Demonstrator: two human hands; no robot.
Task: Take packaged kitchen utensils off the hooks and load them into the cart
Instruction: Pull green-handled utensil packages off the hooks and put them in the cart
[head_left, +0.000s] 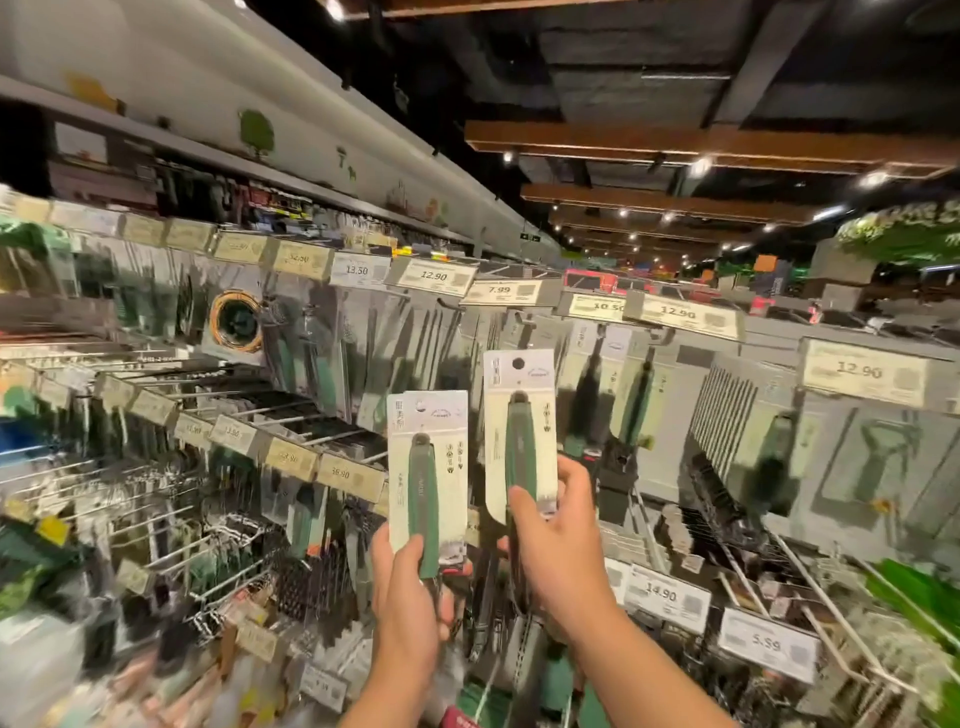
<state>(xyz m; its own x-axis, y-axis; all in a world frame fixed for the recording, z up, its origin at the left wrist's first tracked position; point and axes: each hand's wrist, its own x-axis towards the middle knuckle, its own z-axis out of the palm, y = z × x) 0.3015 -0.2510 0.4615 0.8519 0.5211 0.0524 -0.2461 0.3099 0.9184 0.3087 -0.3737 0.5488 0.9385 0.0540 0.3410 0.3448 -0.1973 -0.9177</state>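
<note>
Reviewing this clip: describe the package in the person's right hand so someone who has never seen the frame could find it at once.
Start at the wall of hooks with price tags, then drop to the two hands raised in front of it. The right hand pinches the lower end of the right package, a tall pale card holding a green-handled utensil. Unlike the left package in the left hand, it sits higher and shows a dark round hang hole at its top.

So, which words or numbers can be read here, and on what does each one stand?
"12.90": shelf price tag
"7.99": price tag
"12.90": right price tag
"14.90": lower price tag
"5.59": lowest price tag
Left package, held by the left hand: print too small.
Right package, held by the right hand: unreadable.
</note>
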